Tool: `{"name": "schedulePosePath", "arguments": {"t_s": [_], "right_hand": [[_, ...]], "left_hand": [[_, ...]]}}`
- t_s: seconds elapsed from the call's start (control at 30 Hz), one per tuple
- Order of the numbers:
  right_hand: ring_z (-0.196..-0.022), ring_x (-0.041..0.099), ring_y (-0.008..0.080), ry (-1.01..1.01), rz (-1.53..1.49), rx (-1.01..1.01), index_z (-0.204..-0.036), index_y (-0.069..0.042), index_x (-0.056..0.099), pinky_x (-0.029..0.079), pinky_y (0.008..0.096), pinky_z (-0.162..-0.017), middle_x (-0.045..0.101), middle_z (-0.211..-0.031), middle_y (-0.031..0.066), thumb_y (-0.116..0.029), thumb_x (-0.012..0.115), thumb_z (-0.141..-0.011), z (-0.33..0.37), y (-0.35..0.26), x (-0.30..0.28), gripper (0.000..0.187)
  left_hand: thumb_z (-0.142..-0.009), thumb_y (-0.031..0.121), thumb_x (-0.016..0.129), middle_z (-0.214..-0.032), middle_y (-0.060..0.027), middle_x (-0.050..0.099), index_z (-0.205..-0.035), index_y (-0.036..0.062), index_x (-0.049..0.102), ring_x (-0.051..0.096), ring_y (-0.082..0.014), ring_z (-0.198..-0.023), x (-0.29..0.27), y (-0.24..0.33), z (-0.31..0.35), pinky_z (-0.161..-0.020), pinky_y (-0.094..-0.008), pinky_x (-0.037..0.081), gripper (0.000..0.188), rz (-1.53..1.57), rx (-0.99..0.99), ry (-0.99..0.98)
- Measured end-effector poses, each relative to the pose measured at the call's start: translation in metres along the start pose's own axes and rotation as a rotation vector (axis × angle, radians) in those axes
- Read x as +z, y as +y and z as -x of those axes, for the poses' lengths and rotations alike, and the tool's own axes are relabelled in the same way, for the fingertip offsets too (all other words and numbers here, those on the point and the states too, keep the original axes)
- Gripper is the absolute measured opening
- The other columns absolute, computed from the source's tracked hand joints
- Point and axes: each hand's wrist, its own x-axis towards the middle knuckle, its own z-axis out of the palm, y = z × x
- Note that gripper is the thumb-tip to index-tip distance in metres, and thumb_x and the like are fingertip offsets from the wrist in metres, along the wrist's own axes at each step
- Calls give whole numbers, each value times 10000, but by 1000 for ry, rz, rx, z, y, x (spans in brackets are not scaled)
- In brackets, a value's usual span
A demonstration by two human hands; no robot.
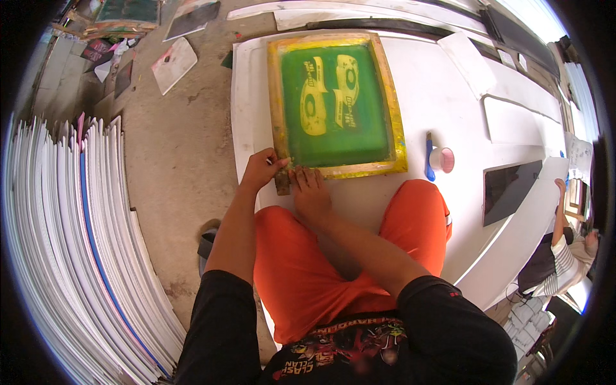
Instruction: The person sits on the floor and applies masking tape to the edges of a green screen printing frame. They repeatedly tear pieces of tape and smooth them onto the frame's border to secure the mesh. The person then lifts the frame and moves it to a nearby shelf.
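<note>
A screen-printing frame point(393, 109) with yellow-stained wooden edges lies on the white board surface in front of me. Its green mesh point(359, 144) carries pale yellow shapes, two of them long and rounded. At the near left corner, a dark brown strip point(282, 185) sticks out past the frame toward me. My left hand point(258, 169) is closed there, thumb and finger pinched at the corner; what they grip is too small to make out. Beside it, my right hand point(312, 194) rests with fingers stretched out against the frame's near edge.
Right of the frame lie a blue-handled tool point(430, 159) and a pinkish-white cup point(443, 160). A dark rectangular panel point(511, 191) is farther right. Stacked white sheets point(77, 244) stand at left on the concrete floor point(176, 147). Another person point(557, 256) is at far right.
</note>
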Motion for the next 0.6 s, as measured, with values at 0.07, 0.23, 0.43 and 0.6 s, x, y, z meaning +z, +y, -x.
{"name": "schedulePosePath", "arguments": {"t_s": [0.07, 0.23, 0.43, 0.6], "right_hand": [[-1303, 550, 362, -29, 86, -22, -1390, 32, 591, 374, 543, -1161, 605, -1368, 200, -158, 547, -903, 4, -4, 7, 524], [-1228, 580, 364, -130, -74, -103, -1316, 10, 644, 402, 525, -1125, 632, -1291, 177, -170, 589, -871, -11, 14, -4, 483], [-1196, 551, 365, -359, -324, 215, -1222, -15, 678, 410, 527, -1070, 641, -1202, 173, -295, 681, -771, -40, 28, -26, 531], [-1239, 517, 372, -402, -314, 370, -1219, -13, 673, 377, 542, -1087, 620, -1239, 183, -335, 706, -740, -65, 2, -12, 578]], "left_hand": [[-868, 344, 851, -717, -62, 609, -794, 18, 584, 530, -146, -613, 1, -2, -1, -567, -338, 473, 428, -41, -15, -16], [-869, 340, 851, -789, -57, 614, -870, 36, 562, 567, -153, -669, 1, -3, 0, -593, -334, 496, 419, -3, -35, -4], [-870, 324, 852, -829, -56, 591, -938, 54, 514, 561, -180, -768, -2, 4, 3, -698, -363, 510, 437, 23, -22, 29], [-879, 328, 845, -826, -55, 573, -914, 60, 496, 525, -172, -788, 4, -4, -3, -729, -354, 500, 441, -58, -32, 24]]}}
